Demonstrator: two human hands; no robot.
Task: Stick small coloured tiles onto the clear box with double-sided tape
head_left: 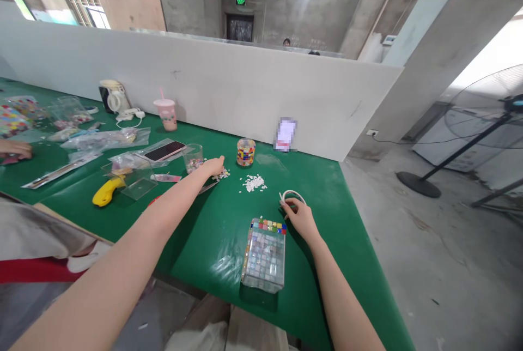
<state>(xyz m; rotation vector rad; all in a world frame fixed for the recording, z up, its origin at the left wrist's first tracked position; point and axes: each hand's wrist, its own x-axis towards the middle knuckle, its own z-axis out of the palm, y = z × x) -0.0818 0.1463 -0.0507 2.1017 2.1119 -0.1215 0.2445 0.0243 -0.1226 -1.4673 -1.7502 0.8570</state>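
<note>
My left hand (214,167) reaches to a small heap of coloured mosaic tiles (224,174), its fingers closed together at the heap. Whatever is between them is too small to make out. My right hand (301,219) is closed at a thin white curved, ring-like item (295,194), thumb and fingertips on its near left side. Just left of that hand lies a clear box (265,258) with pale shiny tiles on it and rows of coloured tiles along its far edge. White tile pieces (254,183) are scattered between my hands. Behind them stands a round jar covered in coloured tiles (245,152).
Left of my left hand are a clear cup (193,158), a phone (164,150), a yellow-handled tool (108,191) and plastic bags (106,137). A pink tumbler (166,115) stands by the white partition (229,86). Another person's hand (15,150) shows at far left.
</note>
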